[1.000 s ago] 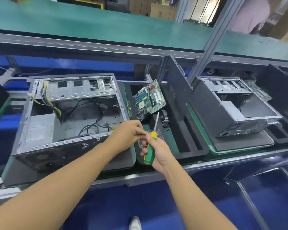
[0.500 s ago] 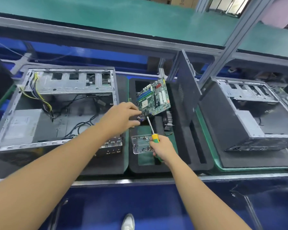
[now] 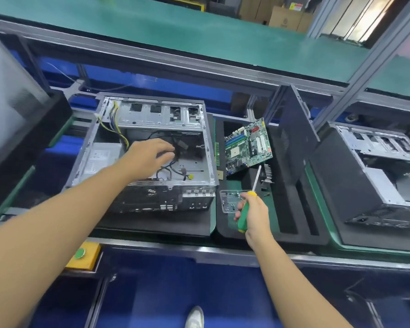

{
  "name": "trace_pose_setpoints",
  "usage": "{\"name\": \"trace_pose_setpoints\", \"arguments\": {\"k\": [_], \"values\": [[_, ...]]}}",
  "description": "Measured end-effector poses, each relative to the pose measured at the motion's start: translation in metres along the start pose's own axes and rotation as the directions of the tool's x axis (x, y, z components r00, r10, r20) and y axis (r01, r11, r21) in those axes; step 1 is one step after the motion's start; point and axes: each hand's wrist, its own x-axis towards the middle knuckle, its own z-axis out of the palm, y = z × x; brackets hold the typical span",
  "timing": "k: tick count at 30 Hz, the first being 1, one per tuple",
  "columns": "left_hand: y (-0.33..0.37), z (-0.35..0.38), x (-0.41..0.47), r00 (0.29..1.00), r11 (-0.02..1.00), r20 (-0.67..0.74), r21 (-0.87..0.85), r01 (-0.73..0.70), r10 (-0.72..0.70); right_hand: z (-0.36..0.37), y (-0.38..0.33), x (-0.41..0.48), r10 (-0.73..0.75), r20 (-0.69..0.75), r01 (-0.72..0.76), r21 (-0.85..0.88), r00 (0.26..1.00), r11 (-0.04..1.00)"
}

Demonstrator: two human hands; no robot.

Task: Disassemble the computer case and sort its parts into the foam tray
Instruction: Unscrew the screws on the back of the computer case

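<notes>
text check | I am reading nothing legible | power supply label (image 3: 99,159) is showing only blur | cardboard box (image 3: 285,20) print and red-yellow sticker (image 3: 296,6) are appearing too small

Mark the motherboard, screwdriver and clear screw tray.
motherboard (image 3: 247,145), head view, middle of the green board.
screwdriver (image 3: 242,222), head view, lower part of the green handle.
clear screw tray (image 3: 222,201), head view, its left edge.
</notes>
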Motion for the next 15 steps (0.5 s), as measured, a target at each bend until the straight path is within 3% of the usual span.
{"name": "trace_pose_setpoints", "arguments": {"k": [3, 7, 11, 15], "values": [[-0.036, -0.028, -0.023, 0.996, 0.996, 0.004, -0.021, 0.084, -0.084, 0.036, 0.005, -0.04, -0.023, 0.138, -0.003, 0.181, 0.99, 0.984], [-0.081, -0.051, -0.059, 0.975, 0.99, 0.194, 0.115, 0.084, -0.105, 0.085, 0.021, -0.092, -0.039, 0.232, -0.038, 0.32, 0.972, 0.947], [-0.112, -0.051, -0.082, 0.908, 0.902, 0.393, 0.431, -0.042, -0.145, 0.118, 0.042, -0.131, -0.077, 0.224, -0.001, 0.331, 0.972, 0.944], [-0.123, -0.033, -0.091, 0.956, 0.782, 0.281, 0.613, -0.112, -0.083, 0.137, 0.069, -0.157, -0.088, 0.223, 0.047, 0.185, 0.971, 0.982]]}}
